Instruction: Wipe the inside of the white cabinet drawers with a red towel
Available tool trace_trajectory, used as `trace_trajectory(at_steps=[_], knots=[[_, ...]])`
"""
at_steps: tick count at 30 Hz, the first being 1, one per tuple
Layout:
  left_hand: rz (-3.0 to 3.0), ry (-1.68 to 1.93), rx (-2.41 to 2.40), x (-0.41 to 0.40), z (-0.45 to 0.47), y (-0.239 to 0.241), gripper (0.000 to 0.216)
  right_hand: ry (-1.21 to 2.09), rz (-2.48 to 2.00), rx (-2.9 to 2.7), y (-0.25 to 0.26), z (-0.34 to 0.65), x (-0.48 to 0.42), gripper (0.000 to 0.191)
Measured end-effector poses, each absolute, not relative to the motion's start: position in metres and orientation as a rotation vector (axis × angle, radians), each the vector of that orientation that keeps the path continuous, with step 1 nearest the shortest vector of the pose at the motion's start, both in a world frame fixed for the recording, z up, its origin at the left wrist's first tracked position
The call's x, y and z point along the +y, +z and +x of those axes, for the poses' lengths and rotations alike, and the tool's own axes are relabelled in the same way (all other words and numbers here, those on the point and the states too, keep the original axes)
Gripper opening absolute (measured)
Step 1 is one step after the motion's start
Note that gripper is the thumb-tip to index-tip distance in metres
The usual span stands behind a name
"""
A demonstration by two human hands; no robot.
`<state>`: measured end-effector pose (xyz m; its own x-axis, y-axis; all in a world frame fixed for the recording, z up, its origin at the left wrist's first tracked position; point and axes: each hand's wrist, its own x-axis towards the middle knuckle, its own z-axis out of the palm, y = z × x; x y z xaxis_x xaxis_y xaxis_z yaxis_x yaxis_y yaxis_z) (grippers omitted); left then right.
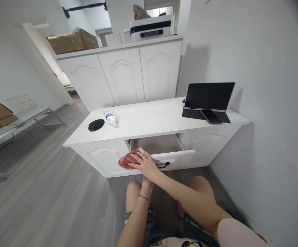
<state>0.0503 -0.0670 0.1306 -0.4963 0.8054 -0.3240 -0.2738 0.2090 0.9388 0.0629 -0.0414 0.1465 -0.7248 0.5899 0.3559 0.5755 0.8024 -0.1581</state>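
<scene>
A folded red patterned cloth (129, 159) with a pale edge is held up in front of the drawer's left end. My right hand (147, 167) lies across its top, fingers stretched and slightly apart. Beneath it is my left hand (147, 184), a red string at the wrist; it supports the cloth from below, its fingers hidden. Just beyond both hands the white drawer (176, 156) is pulled out, and its visible inside shows a bare bottom. Its black handle (163, 165) is right of my right hand, partly covered by it.
On the white cabinet top (149, 118) are a water bottle (110, 117), a black round object (96, 125), a dark-screened tablet (209, 96) and a phone (211, 116). A wall (267, 137) stands to the right. Bare knees (133, 193) are below the drawer.
</scene>
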Motion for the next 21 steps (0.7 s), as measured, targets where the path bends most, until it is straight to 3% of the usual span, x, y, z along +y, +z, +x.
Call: trace_trajectory(at_steps=[7,15,21], knots=[[0.391,1.429,1.314,-0.077,0.032,0.093,0.007,0.175,-0.939,-2.596,0.154,0.107,-0.04,0.042],[0.278,1.413,1.062,-0.076,0.022,0.062,0.045,0.142,-1.191,-2.601,0.138,0.173,-0.038,0.049],[0.274,1.388,1.02,-0.079,0.022,0.067,0.047,0.01,-1.4,-2.52,0.114,0.223,-0.04,0.056]])
